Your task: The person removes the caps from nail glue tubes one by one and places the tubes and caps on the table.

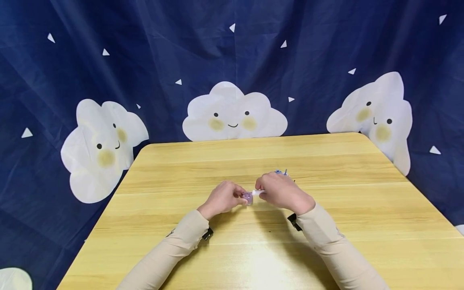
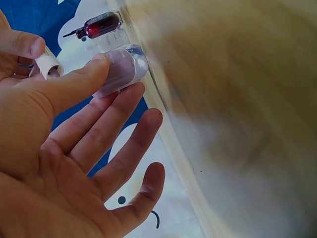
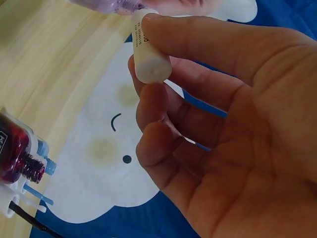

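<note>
Near the middle of the table, my left hand (image 1: 224, 196) pinches a small pale purple nail polish bottle (image 2: 121, 69) between thumb and fingers. The other fingers of that hand spread away from it in the left wrist view. My right hand (image 1: 280, 189) grips a white nail polish cap (image 3: 151, 54) with small print on its side. The cap's open end points toward the bottle's neck in the head view. Whether its brush touches the bottle cannot be made out.
Past my right hand stands a dark red nail polish bottle (image 3: 12, 148), uncapped. Beside it are a blue brush (image 3: 38, 194), a white one and a black brush (image 3: 34, 223). A clear bottle (image 2: 111, 40) shows near the red one. The wooden table (image 1: 174, 173) meets a blue curtain behind.
</note>
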The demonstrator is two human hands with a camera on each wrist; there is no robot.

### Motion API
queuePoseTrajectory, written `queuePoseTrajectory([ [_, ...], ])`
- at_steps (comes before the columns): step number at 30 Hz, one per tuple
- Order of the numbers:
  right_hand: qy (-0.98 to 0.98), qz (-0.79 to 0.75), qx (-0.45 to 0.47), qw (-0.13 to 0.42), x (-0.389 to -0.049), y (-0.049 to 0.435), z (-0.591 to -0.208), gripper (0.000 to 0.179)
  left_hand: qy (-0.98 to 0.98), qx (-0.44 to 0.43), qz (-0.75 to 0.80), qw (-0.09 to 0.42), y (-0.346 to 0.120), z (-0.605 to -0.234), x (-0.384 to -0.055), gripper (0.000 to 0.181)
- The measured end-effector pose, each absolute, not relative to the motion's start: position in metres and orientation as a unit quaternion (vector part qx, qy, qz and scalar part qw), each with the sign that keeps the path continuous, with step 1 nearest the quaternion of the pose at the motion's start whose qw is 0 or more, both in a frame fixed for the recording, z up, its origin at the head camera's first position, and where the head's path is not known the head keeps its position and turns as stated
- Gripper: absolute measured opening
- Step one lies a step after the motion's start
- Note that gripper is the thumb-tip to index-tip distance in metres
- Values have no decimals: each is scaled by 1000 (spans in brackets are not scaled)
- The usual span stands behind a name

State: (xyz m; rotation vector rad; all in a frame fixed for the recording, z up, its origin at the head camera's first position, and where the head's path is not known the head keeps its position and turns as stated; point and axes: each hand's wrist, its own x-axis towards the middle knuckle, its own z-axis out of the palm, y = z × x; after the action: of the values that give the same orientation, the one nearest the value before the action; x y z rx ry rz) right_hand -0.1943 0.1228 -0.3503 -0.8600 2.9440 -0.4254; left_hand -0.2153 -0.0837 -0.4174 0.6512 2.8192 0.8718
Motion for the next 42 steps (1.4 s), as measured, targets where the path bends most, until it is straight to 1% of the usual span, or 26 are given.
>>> queuePoseTrajectory([
  [2,951,-133,-277,20,-194,125,-350,11,931,217,289,59,-83,-417,-215,24],
  [5,953,-131,-273,17,-192,128,-349,8,930,217,290,59,-83,-417,-214,23],
  [9,952,-138,-274,5,-189,135,-347,16,931,214,291,58,-82,-417,-214,22],
  [13,948,-154,-279,-19,-185,145,-347,19,931,210,293,59,-82,-418,-213,23],
  [18,942,-179,-278,-49,-181,161,-351,15,928,211,301,63,-80,-419,-214,24],
  [23,939,-207,-267,-62,-180,175,-360,12,921,214,316,73,-75,-419,-212,25],
  [32,941,-231,-231,-86,-175,200,-376,15,922,212,315,79,-65,-418,-210,32],
  [37,939,-252,-219,-85,-176,210,-384,11,922,212,311,89,-54,-417,-208,32],
  [42,935,-277,-212,-72,-177,218,-392,11,921,215,308,99,-40,-416,-207,31],
])
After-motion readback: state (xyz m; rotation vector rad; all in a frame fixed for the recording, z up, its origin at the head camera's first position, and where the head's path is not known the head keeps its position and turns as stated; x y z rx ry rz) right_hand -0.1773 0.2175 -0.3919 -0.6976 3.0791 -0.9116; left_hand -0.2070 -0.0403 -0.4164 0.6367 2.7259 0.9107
